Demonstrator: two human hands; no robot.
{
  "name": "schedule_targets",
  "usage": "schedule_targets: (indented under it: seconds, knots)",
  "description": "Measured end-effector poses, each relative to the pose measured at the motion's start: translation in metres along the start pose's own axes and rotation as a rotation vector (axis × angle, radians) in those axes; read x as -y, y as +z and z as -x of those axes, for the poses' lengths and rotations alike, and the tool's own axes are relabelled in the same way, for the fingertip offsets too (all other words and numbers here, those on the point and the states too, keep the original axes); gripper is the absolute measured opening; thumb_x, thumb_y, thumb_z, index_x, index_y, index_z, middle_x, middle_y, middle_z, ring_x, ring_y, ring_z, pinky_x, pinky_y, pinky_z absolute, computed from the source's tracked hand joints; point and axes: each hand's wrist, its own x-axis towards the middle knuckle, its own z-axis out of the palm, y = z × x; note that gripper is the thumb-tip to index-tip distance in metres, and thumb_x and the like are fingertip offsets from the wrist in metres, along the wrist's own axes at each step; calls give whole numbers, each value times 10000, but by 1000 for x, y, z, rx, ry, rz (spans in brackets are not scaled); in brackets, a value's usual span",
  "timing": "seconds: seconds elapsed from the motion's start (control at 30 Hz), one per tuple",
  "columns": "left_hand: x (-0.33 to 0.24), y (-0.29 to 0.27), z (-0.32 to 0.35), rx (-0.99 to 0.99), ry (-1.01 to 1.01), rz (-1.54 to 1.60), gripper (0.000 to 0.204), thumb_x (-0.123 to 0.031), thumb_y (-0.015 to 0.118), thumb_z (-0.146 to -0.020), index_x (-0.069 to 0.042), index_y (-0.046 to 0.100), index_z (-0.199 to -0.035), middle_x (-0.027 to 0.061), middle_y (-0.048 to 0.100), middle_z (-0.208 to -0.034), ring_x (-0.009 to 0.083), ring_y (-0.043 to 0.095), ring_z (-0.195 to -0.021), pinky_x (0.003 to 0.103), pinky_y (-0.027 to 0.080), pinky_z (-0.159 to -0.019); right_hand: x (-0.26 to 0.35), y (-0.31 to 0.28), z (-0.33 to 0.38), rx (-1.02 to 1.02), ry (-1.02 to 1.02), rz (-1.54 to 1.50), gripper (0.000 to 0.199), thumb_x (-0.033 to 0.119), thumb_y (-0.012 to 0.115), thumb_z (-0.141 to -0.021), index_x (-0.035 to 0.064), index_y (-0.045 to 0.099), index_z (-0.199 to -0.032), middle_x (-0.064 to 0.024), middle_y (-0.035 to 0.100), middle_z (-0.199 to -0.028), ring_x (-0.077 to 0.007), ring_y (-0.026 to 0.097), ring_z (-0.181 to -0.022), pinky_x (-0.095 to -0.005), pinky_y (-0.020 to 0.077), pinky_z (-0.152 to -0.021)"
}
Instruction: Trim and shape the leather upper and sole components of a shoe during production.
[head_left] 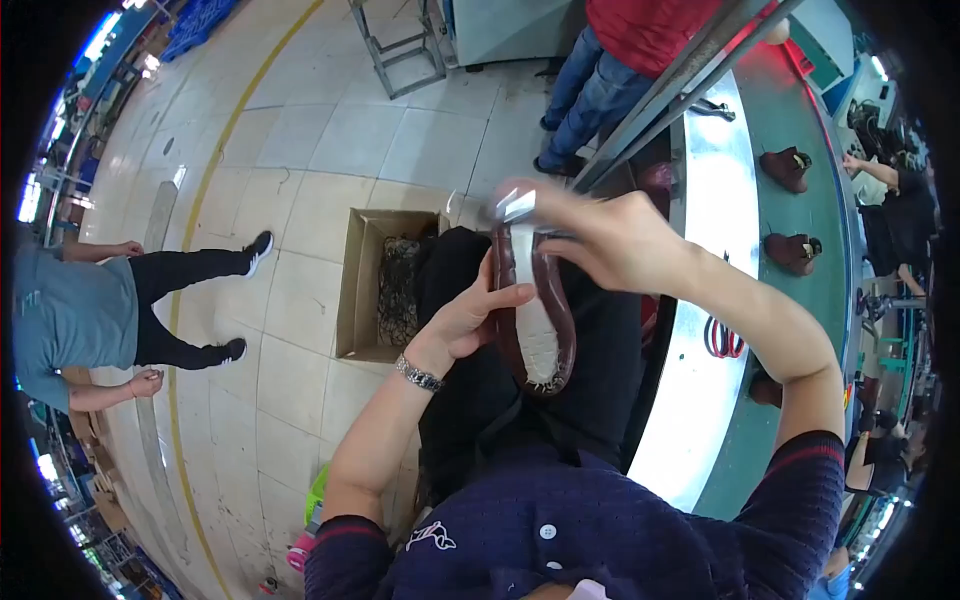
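Note:
A dark red-brown leather shoe upper (565, 325) lies bottom up over my lap. A pale strip (540, 350) runs along its underside, and the leather edge looks ragged at the end nearest my body. My left hand (470, 315) grips the shoe's left side, its thumb lying across the pale strip. Over the far end reaches my right hand (620, 245), its fingers smeared by motion. A shiny whitish patch (520, 206) shows beside those fingers; whether it is a tool or part of the shoe I cannot make out.
An open cardboard box (350, 290) with dark scraps stands left of my knees. On my right, a metal bench top (705, 420) carries red-handled scissors (722, 338); beyond it, a green conveyor (775, 210) holds several brown shoes. People stand at left and ahead, near a slanted metal post (665, 95).

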Motion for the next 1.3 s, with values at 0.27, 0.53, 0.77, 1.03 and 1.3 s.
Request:
schedule_targets:
  seconds: [0.27,0.53,0.77,1.03,1.3]
  knots:
    - [-8,27,1,-68,-58,-111,768,-211,782,-802,-104,321,-1406,53,549,-1208,161,537,-1123,343,455,-967,16,9,74,-573,68,-531,531,219,580,-928,156,395,-1421,-167,618,-644,-334,624,-537,-373,486,-501]
    - [55,19,41,158,389,-591,1335,-131,881,-657,-173,-148,-1507,141,200,-1547,254,273,-1409,404,268,-1141,56,105,157,-580,462,-1894,366,199,521,-964,42,484,-1293,-86,645,-745,-165,663,-680,-276,500,-617]
    - [116,-5,59,199,303,-693,1517,-141,933,-552,-216,-270,-1473,174,132,-1572,275,199,-1448,432,245,-1154,80,140,174,-86,302,-1968,231,118,706,-832,52,560,-998,-90,666,-814,-136,648,-713,-251,504,-686]
    - [73,22,61,123,173,-366,1101,-632,781,-653,-70,240,-1430,136,389,-1421,225,391,-1310,367,294,-1104,95,135,160,80,240,-1822,398,381,558,-973,5,647,-877,-37,643,-716,-103,619,-649,-228,485,-639]
    - [96,57,57,-148,332,-431,546,-557,565,-914,-65,496,-1142,22,538,-947,85,500,-842,231,426,-745,93,123,154,448,175,-1655,572,549,490,-953,34,645,-757,-16,579,-595,-103,575,-562,-250,447,-539]
